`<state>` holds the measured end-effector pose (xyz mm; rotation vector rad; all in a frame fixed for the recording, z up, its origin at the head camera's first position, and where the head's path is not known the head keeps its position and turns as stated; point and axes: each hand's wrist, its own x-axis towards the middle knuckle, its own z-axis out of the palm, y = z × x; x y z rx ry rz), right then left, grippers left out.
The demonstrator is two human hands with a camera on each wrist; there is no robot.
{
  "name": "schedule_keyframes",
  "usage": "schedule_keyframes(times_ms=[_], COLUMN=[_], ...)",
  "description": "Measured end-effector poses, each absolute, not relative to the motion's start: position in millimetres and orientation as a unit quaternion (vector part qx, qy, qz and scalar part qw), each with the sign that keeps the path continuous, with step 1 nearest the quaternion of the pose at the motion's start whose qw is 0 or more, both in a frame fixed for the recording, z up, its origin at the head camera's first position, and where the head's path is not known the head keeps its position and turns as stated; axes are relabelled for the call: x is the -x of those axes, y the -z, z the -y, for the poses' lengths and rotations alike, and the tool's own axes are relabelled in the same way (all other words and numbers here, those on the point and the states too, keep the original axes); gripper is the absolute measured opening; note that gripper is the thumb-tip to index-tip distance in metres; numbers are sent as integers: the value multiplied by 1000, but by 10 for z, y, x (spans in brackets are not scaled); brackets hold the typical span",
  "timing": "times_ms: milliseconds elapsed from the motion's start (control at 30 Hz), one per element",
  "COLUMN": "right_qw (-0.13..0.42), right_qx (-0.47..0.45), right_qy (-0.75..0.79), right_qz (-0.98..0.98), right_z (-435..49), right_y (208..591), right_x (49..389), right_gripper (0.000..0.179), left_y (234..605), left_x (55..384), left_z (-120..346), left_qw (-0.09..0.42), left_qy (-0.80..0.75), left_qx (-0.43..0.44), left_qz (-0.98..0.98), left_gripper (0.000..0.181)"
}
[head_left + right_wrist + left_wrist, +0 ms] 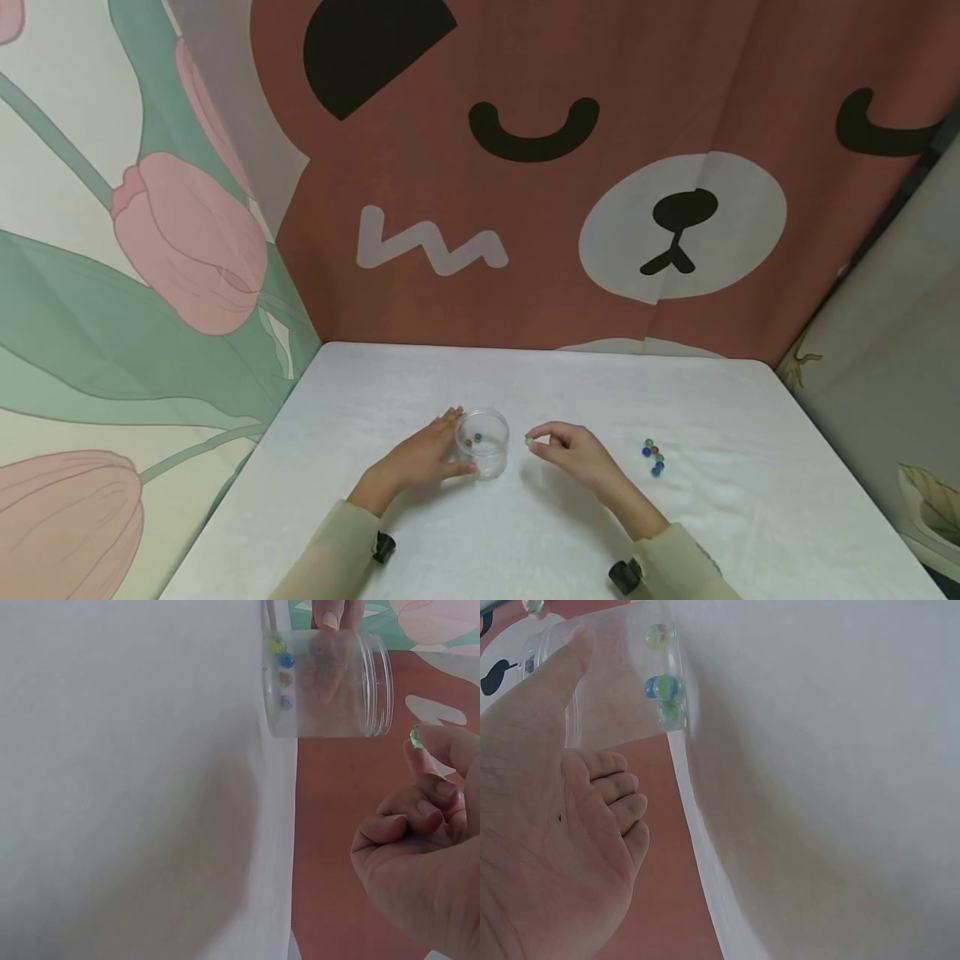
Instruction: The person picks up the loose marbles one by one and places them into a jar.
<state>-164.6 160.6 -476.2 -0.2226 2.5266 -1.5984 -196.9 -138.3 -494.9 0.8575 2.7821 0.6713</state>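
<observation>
A clear plastic jar without a lid stands upright on the white table, several glass marbles lying on its bottom. My left hand holds the jar from its left side, thumb at the near side and fingers round the far side. Just right of the jar, my right hand pinches a green marble between thumb and index finger. That marble is level with the upper part of the jar and a little apart from it. The other right fingers are curled in toward the palm.
To the right of my right hand, several loose marbles, blue, green and reddish, lie close together on the white table. A brown curtain with a bear's face hangs behind the table, and a tulip-patterned cloth on the left.
</observation>
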Motion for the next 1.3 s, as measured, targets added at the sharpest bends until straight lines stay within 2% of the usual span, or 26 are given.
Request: schedule_keyframes(times_ms=[1300], right_qw=[35], right_qx=[132], right_qy=[527], right_qz=[-839], right_z=[-1015], right_y=[4729], right_x=[1878], right_gripper=[18], left_y=[4971], left_x=[1967], left_z=[1398], left_qw=[90], left_qy=[-226], left_qx=[-277], left_qz=[-930], left_gripper=[97])
